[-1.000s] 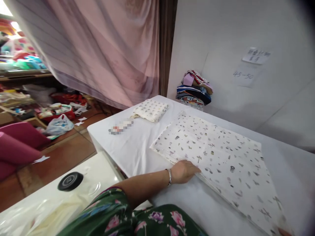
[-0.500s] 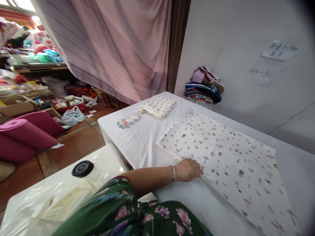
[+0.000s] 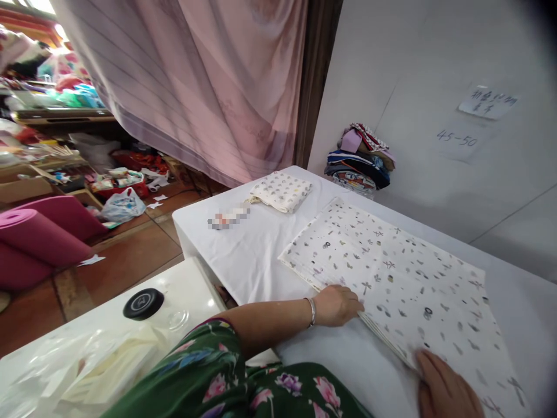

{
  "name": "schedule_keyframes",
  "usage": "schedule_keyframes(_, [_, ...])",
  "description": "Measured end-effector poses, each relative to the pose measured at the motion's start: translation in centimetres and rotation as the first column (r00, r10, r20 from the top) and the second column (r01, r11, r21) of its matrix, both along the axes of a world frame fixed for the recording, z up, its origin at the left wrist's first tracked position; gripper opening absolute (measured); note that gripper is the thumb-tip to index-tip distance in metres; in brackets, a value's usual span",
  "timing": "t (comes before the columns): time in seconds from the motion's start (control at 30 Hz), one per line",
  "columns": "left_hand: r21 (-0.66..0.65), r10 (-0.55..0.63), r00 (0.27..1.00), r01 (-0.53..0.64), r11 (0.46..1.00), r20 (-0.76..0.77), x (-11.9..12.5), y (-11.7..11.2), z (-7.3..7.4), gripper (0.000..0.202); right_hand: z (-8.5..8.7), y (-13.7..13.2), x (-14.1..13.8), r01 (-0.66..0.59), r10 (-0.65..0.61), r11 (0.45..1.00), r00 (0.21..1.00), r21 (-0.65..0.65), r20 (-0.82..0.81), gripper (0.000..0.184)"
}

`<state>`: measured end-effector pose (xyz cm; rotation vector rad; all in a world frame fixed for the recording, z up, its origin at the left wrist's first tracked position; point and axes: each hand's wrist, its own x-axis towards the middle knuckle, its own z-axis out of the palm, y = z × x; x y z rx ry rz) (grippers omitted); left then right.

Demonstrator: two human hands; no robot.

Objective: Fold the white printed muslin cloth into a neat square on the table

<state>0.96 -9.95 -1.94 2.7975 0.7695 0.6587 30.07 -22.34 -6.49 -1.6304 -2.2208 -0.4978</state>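
A white cloth (image 3: 391, 273) printed with small grey, green and black motifs lies folded in layers on the white-covered table (image 3: 256, 261). My left hand (image 3: 338, 305), with a silver bangle at the wrist, is closed on the cloth's near edge; its fingertips are partly hidden. Farther along the same edge, at the lower right, my right hand (image 3: 448, 386) rests over the cloth with its fingers stretched out, slightly smeared by motion. A smaller folded cloth (image 3: 282, 191) with a similar print lies at the table's far left corner, apart from both hands.
Beside the smaller cloth lies a pixelated item (image 3: 228, 216). On my left, a white surface (image 3: 191, 278) bears a round black object (image 3: 143, 303) and clear plastic packaging (image 3: 87, 371). A stack of folded fabrics (image 3: 359, 157) stands by the wall. Rolled pink mats (image 3: 39, 244) lie on the floor.
My right hand has come into view at the lower right, over the near edge of the cloth. My left hand stays on its edge, and the view has shifted slightly.
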Motion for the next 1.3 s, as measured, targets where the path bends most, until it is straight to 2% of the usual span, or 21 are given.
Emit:
schedule_keyframes(0.13, [-0.016, 0.018, 1.000, -0.018, 1.000, 0.016, -0.1, 0.0, 0.4, 0.024, 2.1, 4.0, -7.5, -0.135, 0.135, 0.991, 0.991, -0.002, -0.023, 0.037])
schedule_keyframes(0.27, [-0.065, 0.107, 0.994, -0.109, 0.992, -0.028, -0.1, 0.1, 1.1, 0.028, 3.3, 7.4, -11.8, -0.155, 0.152, 0.986, 0.987, -0.058, -0.048, 0.025])
schedule_keyframes(0.37, [-0.059, 0.129, 0.991, -0.132, 0.990, -0.042, -1.0, 0.2, 1.5, 0.031, 2.9, 8.6, -12.9, -0.205, 0.195, 0.974, 0.975, -0.094, -0.105, 0.019])
schedule_keyframes(0.43, [-0.026, 0.116, 0.993, -0.117, 0.993, -0.036, -2.4, 0.4, 1.6, 0.031, 2.2, 8.7, -12.9, -0.242, 0.229, 0.967, 0.962, -0.078, -0.149, 0.020])
schedule_keyframes(0.53, [-0.003, 0.134, 0.991, -0.134, 0.991, 0.021, -5.8, 0.5, 1.9, 0.028, 1.3, 8.2, -12.8, -0.248, 0.237, 0.968, 0.954, -0.039, -0.186, 0.024])
schedule_keyframes(0.6, [-0.032, 0.234, 0.966, -0.232, 0.972, 0.106, -8.8, 0.7, 2.2, 0.029, 1.0, 7.9, -12.7, -0.238, 0.229, 0.971, 0.954, -0.027, -0.195, 0.025])
schedule_keyframes(0.67, [-0.082, 0.426, 0.889, -0.418, 0.905, 0.168, -11.9, 0.8, 2.7, 0.027, 1.0, 7.8, -12.7, -0.244, 0.236, 0.970, 0.951, -0.014, -0.199, 0.025])
schedule_keyframes(0.77, [-0.156, 0.709, 0.689, -0.691, 0.705, 0.153, -15.7, 0.8, 3.0, 0.023, 1.2, 7.9, -12.8, -0.261, 0.255, 0.965, 0.946, -0.005, -0.200, 0.025])
schedule_keyframes(0.8, [-0.173, 0.763, 0.635, -0.743, 0.647, 0.125, -16.6, 0.8, 3.0, 0.024, 1.2, 7.9, -12.8, -0.266, 0.260, 0.964, 0.945, -0.003, -0.200, 0.024])
schedule_keyframes(0.87, [-0.207, 0.813, 0.579, -0.790, 0.578, 0.063, -17.6, 0.7, 2.8, 0.028, 1.4, 8.0, -12.8, -0.277, 0.271, 0.961, 0.942, -0.002, -0.200, 0.024])
schedule_keyframes(1.07, [-0.272, 0.807, 0.589, -0.786, 0.556, -0.052, -16.8, 1.2, 2.6, 0.027, 2.0, 7.7, -13.0, -0.275, 0.263, 0.961, 0.944, -0.035, -0.198, 0.027])
schedule_keyframes(1.3, [-0.315, 0.854, 0.517, -0.820, 0.477, -0.053, -15.3, 2.1, 3.1, 0.030, 2.7, 7.6, -13.4, -0.272, 0.253, 0.959, 0.947, -0.074, -0.200, 0.030])
